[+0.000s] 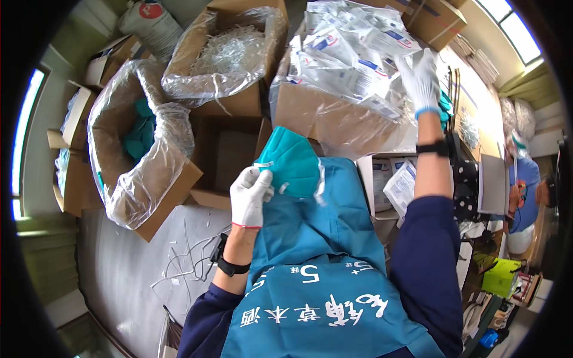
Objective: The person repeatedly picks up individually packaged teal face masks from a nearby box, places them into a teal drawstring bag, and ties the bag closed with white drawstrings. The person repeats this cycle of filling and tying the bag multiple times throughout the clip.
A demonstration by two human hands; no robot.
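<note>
Your gloved left hand [250, 194] pinches shut on a teal folded cup-shaped face mask [290, 162], held above your apron; your right hand [421, 79], fingers spread, rests on clear-wrapped white packets [346, 56] heaped in their carton.

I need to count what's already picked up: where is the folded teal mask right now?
In the head view, the teal mask is just left of centre, held by the gloved left hand above the blue apron, in front of the empty open cardboard box.

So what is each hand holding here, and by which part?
Left hand grips the teal mask by its lower left edge. Right hand reaches onto the packets; hold unclear.
</note>
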